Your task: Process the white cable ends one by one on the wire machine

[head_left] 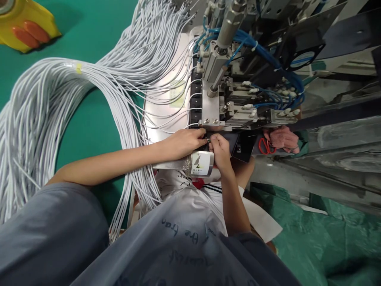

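My left hand [188, 142] reaches in over the metal plate [175, 137], its fingers closed at the near end of the black slotted fixture [195, 104]. Facing it, my right hand [219, 147] pinches a small connector [208, 140] with a bit of green on it. The fingertips of both hands meet at this piece and hide most of it. White cables [175, 114] run side by side into the fixture's slots above my left hand. Just below the fingers is a metal guard with a white warning label [200, 163].
A pneumatic press [212, 99] with blue air hoses [264, 51] stands over the fixture. Thick bundles of white cables [38, 91] cover the green table [86, 123] at left. Red-handled scissors [264, 146] and a pink cloth [282, 139] lie at right. A yellow object [32, 24] sits top left.
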### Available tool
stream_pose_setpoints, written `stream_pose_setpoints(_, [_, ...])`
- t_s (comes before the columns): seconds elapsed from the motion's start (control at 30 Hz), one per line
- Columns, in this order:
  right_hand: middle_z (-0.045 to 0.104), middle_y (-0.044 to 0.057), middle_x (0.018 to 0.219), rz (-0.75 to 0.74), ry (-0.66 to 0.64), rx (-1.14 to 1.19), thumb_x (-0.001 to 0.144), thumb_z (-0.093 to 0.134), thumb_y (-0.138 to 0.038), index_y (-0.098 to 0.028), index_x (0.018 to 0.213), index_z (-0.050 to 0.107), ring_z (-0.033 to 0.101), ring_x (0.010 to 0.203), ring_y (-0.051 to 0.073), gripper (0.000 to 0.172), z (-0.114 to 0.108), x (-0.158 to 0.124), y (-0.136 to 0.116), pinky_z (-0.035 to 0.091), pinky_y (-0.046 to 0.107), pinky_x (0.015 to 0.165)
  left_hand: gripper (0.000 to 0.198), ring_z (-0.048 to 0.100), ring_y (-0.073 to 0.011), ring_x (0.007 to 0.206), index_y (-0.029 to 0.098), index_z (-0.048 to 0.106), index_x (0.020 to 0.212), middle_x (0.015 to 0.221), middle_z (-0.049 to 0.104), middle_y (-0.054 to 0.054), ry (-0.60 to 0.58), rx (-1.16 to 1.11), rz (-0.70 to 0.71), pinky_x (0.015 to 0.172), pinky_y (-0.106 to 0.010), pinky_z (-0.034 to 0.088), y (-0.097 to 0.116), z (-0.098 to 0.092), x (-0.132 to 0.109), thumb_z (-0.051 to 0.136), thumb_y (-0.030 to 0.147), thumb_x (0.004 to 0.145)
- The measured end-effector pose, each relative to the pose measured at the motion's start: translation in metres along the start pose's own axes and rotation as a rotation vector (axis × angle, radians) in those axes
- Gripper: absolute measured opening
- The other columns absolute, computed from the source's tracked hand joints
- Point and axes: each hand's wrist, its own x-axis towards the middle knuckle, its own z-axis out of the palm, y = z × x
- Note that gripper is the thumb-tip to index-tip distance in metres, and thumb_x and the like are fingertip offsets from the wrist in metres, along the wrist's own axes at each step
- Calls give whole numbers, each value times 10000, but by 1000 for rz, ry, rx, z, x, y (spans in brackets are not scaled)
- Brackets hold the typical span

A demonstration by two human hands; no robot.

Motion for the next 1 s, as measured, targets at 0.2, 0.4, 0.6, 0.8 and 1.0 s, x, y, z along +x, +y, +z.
stream_pose_setpoints(0.2, [271,-69,544,-62,29,-7,809,511,-563,-218,635,388,270,495,90,406,8,-1,8,250,232,468,231,596,-189,782,86,649,971,934,589,-121,-94,80,-64,556,-265,417,8,-15,-1,459,78,840])
stream_pose_setpoints(0.4, [288,-68,556,-56,21,-26,840,487,-517,-217,653,397,279,499,92,364,9,1,10,261,233,481,166,569,-166,597,84,643,780,791,595,-107,-238,139,-190,474,-267,342,18,-35,-7,484,38,774])
stream_pose_setpoints(0.6, [357,-53,571,-207,414,-95,877,450,-411,-214,642,404,336,509,98,310,8,-21,-12,291,238,488,173,593,-173,607,78,640,819,813,607,-124,-172,193,-186,462,-268,310,21,-30,-12,479,44,763])
stream_pose_setpoints(0.8, [575,-11,611,-280,114,-293,865,497,-289,-190,730,605,517,555,115,199,44,-95,-32,401,245,568,334,623,-208,645,58,568,1119,776,631,-125,-102,288,-383,477,-262,289,9,-23,-11,388,46,837])
stream_pose_setpoints(1.0, [720,58,849,-47,-459,-285,839,518,-263,-162,889,685,652,751,175,201,111,-110,7,488,272,691,275,627,-218,694,81,631,909,798,641,-132,-45,246,-368,512,-276,320,0,-26,-10,377,21,822])
